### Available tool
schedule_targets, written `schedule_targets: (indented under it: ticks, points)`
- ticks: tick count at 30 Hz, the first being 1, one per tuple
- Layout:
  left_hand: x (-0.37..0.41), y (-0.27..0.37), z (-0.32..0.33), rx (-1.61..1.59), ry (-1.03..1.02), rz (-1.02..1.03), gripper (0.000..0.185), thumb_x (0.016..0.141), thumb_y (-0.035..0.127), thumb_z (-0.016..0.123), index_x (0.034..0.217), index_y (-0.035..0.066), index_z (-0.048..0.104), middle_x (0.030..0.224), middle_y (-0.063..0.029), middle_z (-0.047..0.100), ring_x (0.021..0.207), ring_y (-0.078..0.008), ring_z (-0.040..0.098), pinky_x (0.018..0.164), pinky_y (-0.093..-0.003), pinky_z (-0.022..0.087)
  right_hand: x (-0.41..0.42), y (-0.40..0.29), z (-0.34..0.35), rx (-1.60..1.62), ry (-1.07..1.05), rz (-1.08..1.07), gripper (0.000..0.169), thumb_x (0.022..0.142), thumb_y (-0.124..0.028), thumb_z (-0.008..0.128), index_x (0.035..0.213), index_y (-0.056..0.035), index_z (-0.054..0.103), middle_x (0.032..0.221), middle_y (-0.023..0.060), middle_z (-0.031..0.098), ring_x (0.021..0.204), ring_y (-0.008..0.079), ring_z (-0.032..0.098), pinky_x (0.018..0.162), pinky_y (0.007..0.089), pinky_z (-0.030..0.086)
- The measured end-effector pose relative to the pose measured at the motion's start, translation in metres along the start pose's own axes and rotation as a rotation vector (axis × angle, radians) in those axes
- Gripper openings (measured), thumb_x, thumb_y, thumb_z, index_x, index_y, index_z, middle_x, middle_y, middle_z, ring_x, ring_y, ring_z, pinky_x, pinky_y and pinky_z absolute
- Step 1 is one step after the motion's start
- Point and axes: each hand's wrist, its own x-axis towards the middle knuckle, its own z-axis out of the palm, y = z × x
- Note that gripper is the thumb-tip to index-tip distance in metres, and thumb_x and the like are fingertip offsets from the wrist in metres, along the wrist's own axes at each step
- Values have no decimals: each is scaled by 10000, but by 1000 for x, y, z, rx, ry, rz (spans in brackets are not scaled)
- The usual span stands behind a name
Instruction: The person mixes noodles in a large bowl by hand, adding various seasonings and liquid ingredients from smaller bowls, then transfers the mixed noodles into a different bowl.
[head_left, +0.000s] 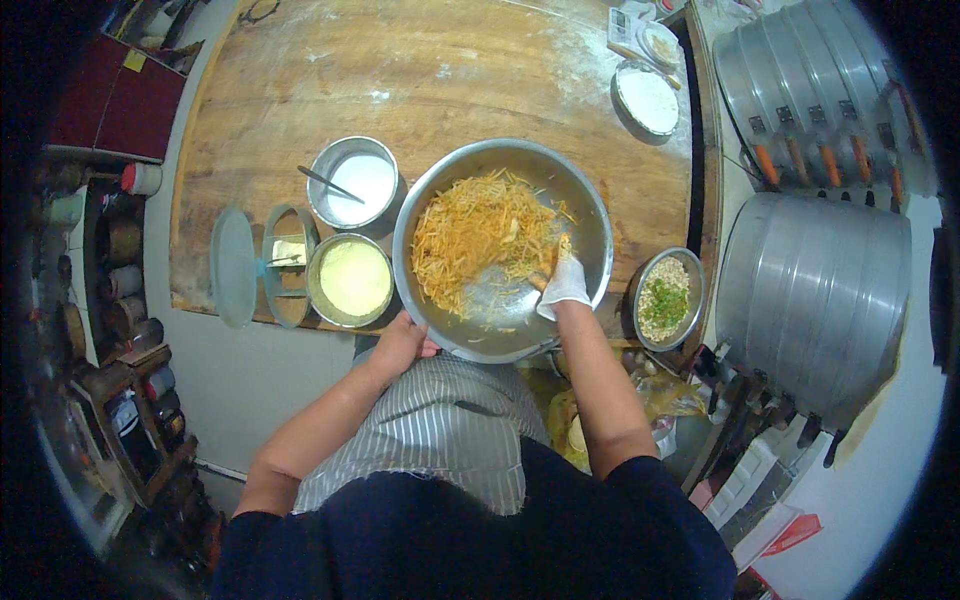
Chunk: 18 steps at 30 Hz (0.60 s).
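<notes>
A large steel mixing bowl (517, 346) stands at the front edge of the wooden table. Orange-coated shredded vegetable, perhaps potato or radish (472, 240), is heaped in its left and far parts. My left hand (403, 346) grips the near left rim, fingers partly hidden beneath it. My right hand (564, 283), in a thin white glove, is inside the bowl at the right wall. Its fingertips are smeared orange with bits stuck on, and the thumb stands apart from the fingers. Bare metal shows between this hand and the heap.
Left of the bowl are a pot of white powder (364, 180) with a spoon, a bowl of pale yellow powder (356, 277) and an open lidded container (287, 300). At right sits a bowl of chopped food with green bits (666, 304). Steel steamer tiers (814, 300) line the right side.
</notes>
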Motion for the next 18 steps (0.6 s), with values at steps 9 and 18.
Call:
schedule_targets:
  ticks: [9,18]
  points:
    - [2,1,1,-53,-57,15,262,920,140,410,1158,31,407,905,-77,598,724,-123,600,637,-240,513,48,22,25,-1139,-15,-634,353,863,-334,536,1123,-95,550,1039,93,584,891,209,549,775,364,454]
    - [2,5,3,-13,-50,29,225,921,135,406,1118,30,433,880,-79,595,699,-130,593,642,-244,514,-7,92,80,-2024,-326,-1418,230,713,-147,574,905,-25,607,840,187,598,757,326,587,690,410,471]
